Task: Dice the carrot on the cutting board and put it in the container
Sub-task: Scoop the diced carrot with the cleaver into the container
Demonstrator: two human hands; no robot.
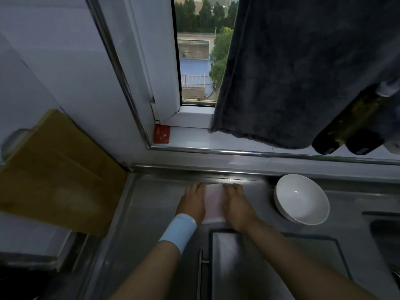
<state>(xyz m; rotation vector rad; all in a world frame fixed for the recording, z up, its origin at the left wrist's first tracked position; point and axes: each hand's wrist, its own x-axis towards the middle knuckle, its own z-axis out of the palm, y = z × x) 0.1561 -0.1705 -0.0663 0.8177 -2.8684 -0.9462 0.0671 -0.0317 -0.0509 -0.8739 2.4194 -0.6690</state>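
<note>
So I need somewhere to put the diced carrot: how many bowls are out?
1. A white bowl sits on the steel counter, to the right of the right hand, and looks empty. More may lie outside the view.

The pale cutting board [214, 202] shows only as a strip between the left hand [192, 201] and the right hand [237, 204]. Its sides lie under them, and blur hides whether the fingers [198, 186] curl round its edges. The right picture edge cuts off the dark bottles [346, 131] and the sink [387, 234]. The print on the red card [161, 134] is too small to read.
</note>
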